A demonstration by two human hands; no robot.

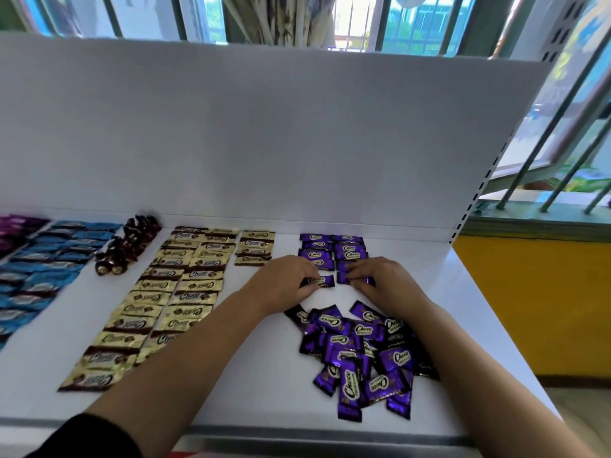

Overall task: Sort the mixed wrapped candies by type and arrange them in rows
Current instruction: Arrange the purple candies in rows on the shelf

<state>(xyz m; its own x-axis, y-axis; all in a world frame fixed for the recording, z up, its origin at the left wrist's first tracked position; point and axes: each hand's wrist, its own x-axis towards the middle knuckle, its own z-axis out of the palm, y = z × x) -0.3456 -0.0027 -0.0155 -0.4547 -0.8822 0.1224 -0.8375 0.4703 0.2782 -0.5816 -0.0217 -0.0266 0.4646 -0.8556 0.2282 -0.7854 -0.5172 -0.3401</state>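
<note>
A loose pile of purple wrapped candies (362,353) lies on the white shelf (271,375), near its front edge. Behind the pile, two short rows of purple candies (332,251) run toward the back panel. My left hand (287,280) pinches one purple candy (322,280) at the near end of the left row. At the near end of the right row, my right hand (383,280) pinches another purple candy (344,277). Both candies lie flat on the shelf.
Left of my hands lie rows of gold candies (158,304), with a short gold row (254,247) beside them. Further left are dark twist-wrapped candies (127,247), blue candies (43,269) and magenta ones (13,228). A white back panel (264,133) rises behind.
</note>
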